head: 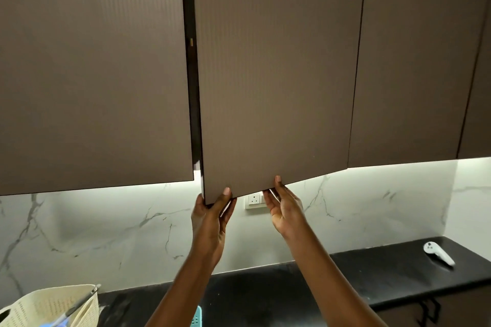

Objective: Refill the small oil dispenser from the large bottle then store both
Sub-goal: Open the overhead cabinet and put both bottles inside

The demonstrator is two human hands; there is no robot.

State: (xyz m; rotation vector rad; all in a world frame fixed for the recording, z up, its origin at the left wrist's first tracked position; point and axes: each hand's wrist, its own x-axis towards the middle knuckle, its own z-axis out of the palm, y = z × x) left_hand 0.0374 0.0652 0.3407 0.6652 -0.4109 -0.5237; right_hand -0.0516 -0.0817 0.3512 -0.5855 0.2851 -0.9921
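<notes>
The left hand (210, 218) and right hand (284, 210) pinch the lower edge of the ajar brown ribbed cabinet door (276, 74); swing it slowly, evenly.

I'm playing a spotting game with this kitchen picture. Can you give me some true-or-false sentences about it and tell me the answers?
1. The left hand and the right hand both hold the bottom edge of the cupboard door. True.
2. The cupboard door is shut tight. False: it is open a crack, with a dark gap along its left side.
3. A white controller lies on the black counter. True.
4. The basket in the lower left corner is red. False: it is cream.
5. A big oil bottle stands on the counter. False: no bottle is in view.
</notes>
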